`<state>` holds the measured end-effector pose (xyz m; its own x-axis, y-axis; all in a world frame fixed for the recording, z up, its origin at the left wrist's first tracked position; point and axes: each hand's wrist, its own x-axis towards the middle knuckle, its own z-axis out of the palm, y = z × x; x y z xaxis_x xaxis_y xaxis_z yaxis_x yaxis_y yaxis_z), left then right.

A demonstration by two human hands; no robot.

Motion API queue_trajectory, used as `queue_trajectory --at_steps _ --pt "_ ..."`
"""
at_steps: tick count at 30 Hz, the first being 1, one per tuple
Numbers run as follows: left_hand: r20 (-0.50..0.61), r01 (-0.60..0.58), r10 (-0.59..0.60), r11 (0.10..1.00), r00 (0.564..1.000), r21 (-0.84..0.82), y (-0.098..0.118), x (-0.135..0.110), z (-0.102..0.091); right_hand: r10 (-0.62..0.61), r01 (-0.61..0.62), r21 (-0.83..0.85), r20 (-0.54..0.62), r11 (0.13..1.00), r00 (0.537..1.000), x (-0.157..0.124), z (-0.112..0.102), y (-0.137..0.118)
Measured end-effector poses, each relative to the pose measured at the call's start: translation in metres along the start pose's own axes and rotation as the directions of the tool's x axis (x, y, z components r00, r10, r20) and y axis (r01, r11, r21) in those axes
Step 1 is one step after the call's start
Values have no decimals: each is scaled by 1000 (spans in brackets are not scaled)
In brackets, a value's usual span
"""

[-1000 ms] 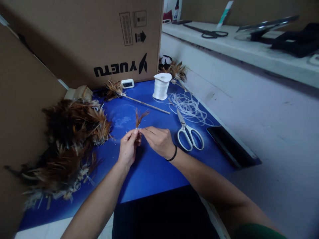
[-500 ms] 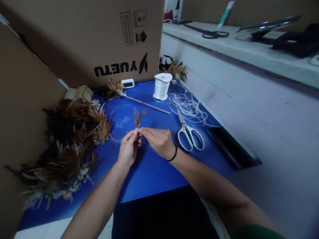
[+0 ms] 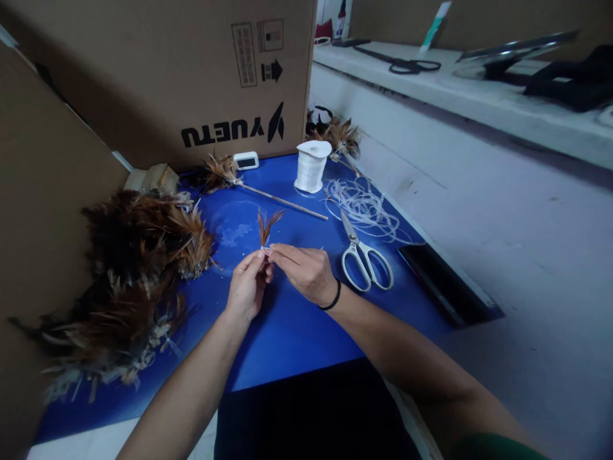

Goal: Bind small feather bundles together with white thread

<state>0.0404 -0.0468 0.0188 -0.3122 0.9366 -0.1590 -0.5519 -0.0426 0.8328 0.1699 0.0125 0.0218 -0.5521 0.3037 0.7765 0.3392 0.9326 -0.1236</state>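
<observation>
"So, where is the tuft [image 3: 265, 231]?"

"Upright in front of the person, above the blue table [image 3: 297, 335], its brown feathers fanning out at the top. The left hand [image 3: 246, 282] is clamped on its base, thumb against curled fingers."

"And the right hand [image 3: 307, 273]?"

"Right beside it, fingertips together on a thin pale strand [image 3: 268, 247] at that same base. The two hands almost meet there. How the strand winds is too small to tell. A black band [image 3: 331, 298] circles the right wrist."

"What lies near that hand?"

"Scissors [image 3: 366, 262], to its right, handles toward the person, blade tips at the edge of a loose heap of string [image 3: 363, 207]. Farther right is a flat black slab [image 3: 447, 281] near the wall. A white spool [image 3: 311, 169] stands upright behind the string, a little to the left."

"Anything straight behind the tuft?"

"A stick [image 3: 285, 201] with feathers bound at its left end, close to a small white gadget [image 3: 246, 160]. Behind them stands a carton [image 3: 186, 70], its printing upside down."

"And over by the left hand?"

"Two feather piles, well apart from it: one farther back [image 3: 143, 236], one nearer the person [image 3: 117, 326]."
</observation>
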Motion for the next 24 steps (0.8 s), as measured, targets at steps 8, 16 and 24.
queue_trajectory --at_steps 8,16,24 --pt "25 -11 11 1000 1000 7 0 -1 1 -42 42 12 -24 999 999 -1 2 3" --pt "43 -13 13 1000 999 0 1 -1 0 -62 62 -20 -23 998 998 3 -3 1" --pt "0 -70 70 989 998 131 1 -1 2 46 -46 84 3 995 999 -1 2 2"
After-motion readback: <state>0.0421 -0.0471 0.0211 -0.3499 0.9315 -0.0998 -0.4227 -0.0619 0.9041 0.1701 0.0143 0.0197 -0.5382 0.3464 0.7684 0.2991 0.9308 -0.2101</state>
